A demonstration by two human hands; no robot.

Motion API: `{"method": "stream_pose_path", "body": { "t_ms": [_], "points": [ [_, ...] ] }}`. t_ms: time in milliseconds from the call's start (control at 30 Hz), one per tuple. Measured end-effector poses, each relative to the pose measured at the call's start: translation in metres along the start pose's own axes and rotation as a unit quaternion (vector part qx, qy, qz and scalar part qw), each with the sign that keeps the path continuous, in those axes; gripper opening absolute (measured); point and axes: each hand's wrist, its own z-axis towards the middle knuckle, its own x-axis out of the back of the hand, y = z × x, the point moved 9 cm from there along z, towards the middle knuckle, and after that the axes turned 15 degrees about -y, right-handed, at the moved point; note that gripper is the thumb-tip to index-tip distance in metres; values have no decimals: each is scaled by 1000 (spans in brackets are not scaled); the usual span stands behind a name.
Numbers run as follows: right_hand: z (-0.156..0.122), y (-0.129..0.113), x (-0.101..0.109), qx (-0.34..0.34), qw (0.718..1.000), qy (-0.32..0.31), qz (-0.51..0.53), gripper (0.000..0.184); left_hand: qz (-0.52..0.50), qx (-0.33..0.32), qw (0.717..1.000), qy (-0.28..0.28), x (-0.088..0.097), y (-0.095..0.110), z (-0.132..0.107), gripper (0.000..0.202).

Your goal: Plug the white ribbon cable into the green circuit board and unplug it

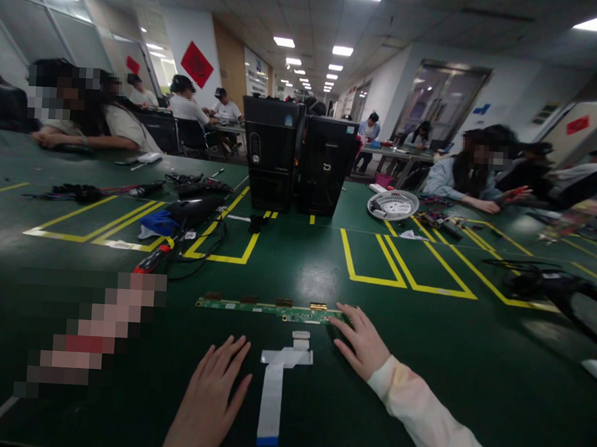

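Note:
A long narrow green circuit board point(269, 308) lies across the dark green table point(421, 363) in front of me. Below it lies a white flat ribbon cable point(274, 389) with a blue tip, shaped like a T. My left hand point(212, 396) rests flat on the table just left of the cable, fingers stretched out. My right hand point(362, 340) lies open to the right of the cable, and its fingertips touch the right end of the board. Neither hand holds anything.
Two black computer towers point(296, 162) stand at the table's middle back. A white fan grille point(393, 204) lies to their right. Tools, a red-handled screwdriver point(151, 259) and black cables point(189, 211) lie at the left. Yellow tape lines mark the surface. Other people sit around the tables.

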Motion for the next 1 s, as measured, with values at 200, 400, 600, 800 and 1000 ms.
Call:
{"method": "stream_pose_path", "body": {
  "t_ms": [200, 400, 600, 800, 1000],
  "points": [
    [3, 1, -16, 60, 997, -12, 47, 45, -12, -6, 1000, 13, 11, 37, 9, 44],
    [3, 0, -23, 61, 996, -27, 54, 49, -5, -107, 994, 12, 24, 106, 25, 40],
    [1, -8, -22, 52, 997, -29, 54, 50, 30, -111, 993, 0, 15, 129, 41, 41],
    [0, -11, -19, 41, 997, -21, 60, 48, 43, -104, 994, -16, -1, 133, 39, 41],
    [0, -11, -19, 46, 997, -18, 63, 47, 57, -117, 991, -25, -3, 143, 39, 44]
  ]
}}
